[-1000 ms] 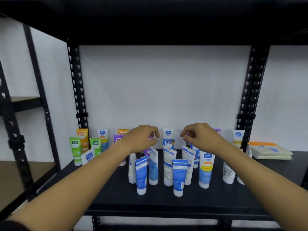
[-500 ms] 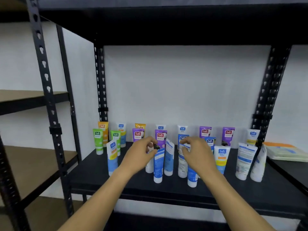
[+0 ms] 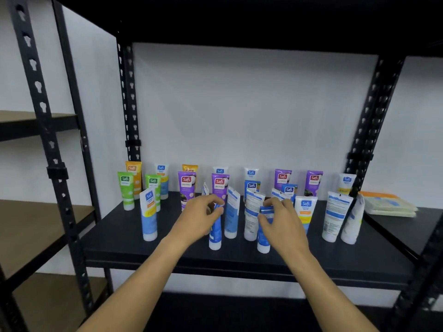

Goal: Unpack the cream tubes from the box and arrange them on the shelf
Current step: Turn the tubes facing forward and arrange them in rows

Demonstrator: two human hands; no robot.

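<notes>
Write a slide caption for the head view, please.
Left hand and right hand each grip a blue tube on the shelf.

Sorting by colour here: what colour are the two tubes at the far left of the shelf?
Green tubes with white caps, clearest in the head view.

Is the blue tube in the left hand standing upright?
Upright: the blue tube stands cap-down on the shelf, left hand pinching its top.

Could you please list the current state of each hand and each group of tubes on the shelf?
Left hand: pinching the top of a standing blue-and-white tube.
Right hand: gripping the top of another blue-and-white tube, also standing.
Two green tubes: upright, untouched, far left.
Purple tubes: upright in the back rows.
Flattened cartons: stacked flat at the shelf's right end.
Black metal shelf: holding all the tubes.
</notes>
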